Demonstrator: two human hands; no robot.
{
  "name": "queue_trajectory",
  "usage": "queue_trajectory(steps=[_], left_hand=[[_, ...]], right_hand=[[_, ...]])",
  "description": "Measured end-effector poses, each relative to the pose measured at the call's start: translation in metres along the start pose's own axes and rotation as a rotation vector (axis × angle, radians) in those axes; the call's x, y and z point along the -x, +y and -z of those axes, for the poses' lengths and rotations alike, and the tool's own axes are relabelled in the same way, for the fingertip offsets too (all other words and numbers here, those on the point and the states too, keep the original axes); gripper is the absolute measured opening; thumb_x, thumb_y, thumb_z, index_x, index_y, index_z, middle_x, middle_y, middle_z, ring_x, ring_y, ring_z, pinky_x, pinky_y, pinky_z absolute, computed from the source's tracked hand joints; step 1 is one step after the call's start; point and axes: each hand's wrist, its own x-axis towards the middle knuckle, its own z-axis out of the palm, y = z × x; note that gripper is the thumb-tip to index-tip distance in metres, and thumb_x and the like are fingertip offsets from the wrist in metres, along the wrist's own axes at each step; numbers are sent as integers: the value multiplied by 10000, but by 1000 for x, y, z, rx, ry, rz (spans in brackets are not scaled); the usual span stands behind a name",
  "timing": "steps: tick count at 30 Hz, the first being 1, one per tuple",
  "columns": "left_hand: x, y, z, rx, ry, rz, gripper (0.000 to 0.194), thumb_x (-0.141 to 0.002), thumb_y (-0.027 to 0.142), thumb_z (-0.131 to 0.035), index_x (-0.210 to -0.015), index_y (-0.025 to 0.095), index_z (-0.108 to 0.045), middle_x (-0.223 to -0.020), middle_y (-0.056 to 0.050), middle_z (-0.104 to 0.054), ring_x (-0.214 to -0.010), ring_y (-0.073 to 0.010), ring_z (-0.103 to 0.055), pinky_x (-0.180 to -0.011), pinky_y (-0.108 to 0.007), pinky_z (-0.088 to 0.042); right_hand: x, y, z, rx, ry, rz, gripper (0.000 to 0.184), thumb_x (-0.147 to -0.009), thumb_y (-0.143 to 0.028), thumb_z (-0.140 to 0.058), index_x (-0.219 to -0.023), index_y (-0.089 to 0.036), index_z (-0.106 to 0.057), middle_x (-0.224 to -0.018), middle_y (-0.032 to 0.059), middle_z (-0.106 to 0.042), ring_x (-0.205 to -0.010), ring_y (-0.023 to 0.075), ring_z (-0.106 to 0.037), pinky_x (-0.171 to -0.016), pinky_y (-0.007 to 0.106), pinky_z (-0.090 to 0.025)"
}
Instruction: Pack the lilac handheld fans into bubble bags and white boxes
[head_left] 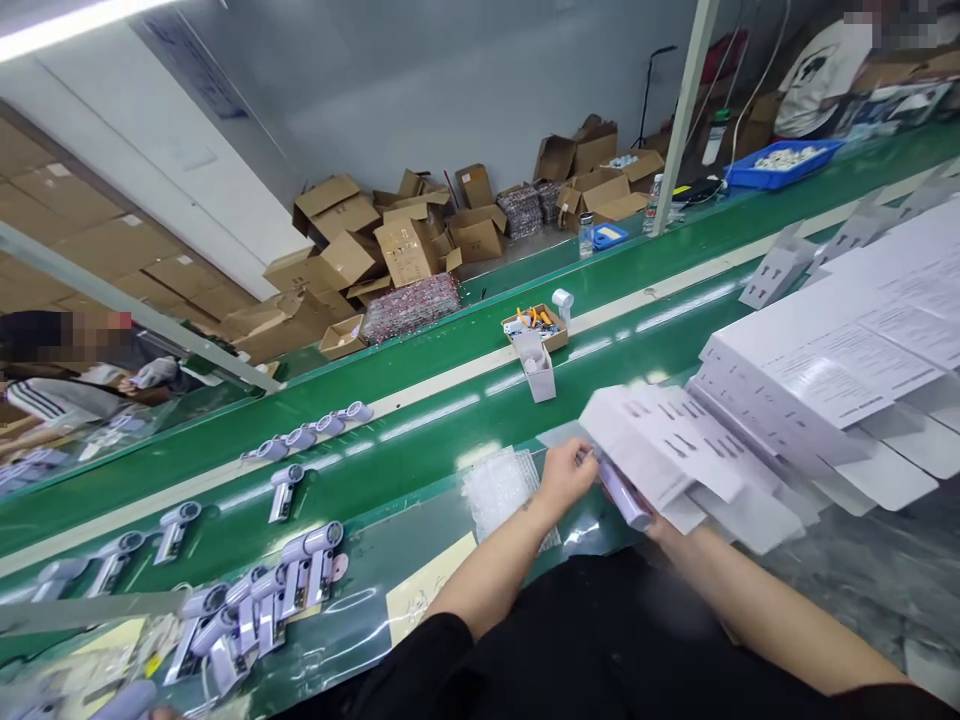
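My left hand (571, 474) is closed, thumb and forefinger curled together beside a white box flap and the upper end of a lilac hair dryer (624, 496). What its fingertips pinch is hidden. Most of my right hand (658, 528) is covered by printed white cartons (679, 440); only a part near the wrist shows, close to the dryer's lower end. Left of my left hand lies a stack of bubble-wrap bags (501, 488). Several more lilac hair dryers (259, 600) rest in a group at the bench's left side.
A green conveyor belt (442, 420) runs across, carrying more dryers, an open white box (535, 372) and a small cardboard tray (551, 328). Large white cartons (840, 330) crowd the right. A slanted post (686, 120) stands beyond the belt. A co-worker (67, 400) is at the left.
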Motion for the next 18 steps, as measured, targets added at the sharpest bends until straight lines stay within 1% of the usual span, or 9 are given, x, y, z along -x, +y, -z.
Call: queue_trajectory(steps=[2,5,7,10,14,18], left_hand=[[-25,17,10,20,-21,-28,94,-712,154,-481,-727,180,-570,-637,22,-561,-602,-117,-507,-600,-227,-406],[-46,37,16,-2,-64,-132,99,-685,149,-489,-722,191,-570,-678,22,-578,-648,-126,-513,-621,-231,-402],[-53,46,13,-27,-67,-178,107,-687,147,-479,-728,193,-566,-700,15,-582,-678,-135,-516,-637,-238,-406],[-64,55,5,-67,-82,-255,106,-699,146,-467,-733,192,-556,-727,3,-584,-717,-146,-516,-680,-254,-417],[-87,73,-3,-153,-125,-311,116,-719,147,-453,-759,187,-555,-763,-20,-595,-770,-171,-531,-733,-287,-434],[-110,98,-7,-274,-222,-314,120,-724,169,-466,-790,171,-566,-816,-68,-606,-781,-217,-562,-702,-331,-456]], right_hand=[[-4,-11,-2,-67,52,39,163,-744,-360,-607,-834,-260,-514,-715,-20,-645,-715,195,-650,-656,327,-558],[-3,-24,-2,-131,111,62,188,-704,-312,-641,-813,-259,-497,-697,-39,-630,-701,175,-645,-672,298,-561],[-2,-32,2,-163,108,70,181,-699,-296,-640,-813,-254,-506,-697,-35,-632,-711,180,-647,-666,301,-567],[-5,-46,10,-185,93,76,135,-733,-297,-609,-833,-243,-537,-731,-5,-654,-766,209,-654,-653,323,-577],[-11,-75,25,-215,92,-5,83,-771,-278,-593,-818,-218,-562,-689,21,-654,-719,216,-659,-598,326,-582],[-11,-101,37,-258,72,-121,20,-807,-203,-562,-796,-186,-565,-662,26,-643,-636,175,-652,-538,264,-569]])
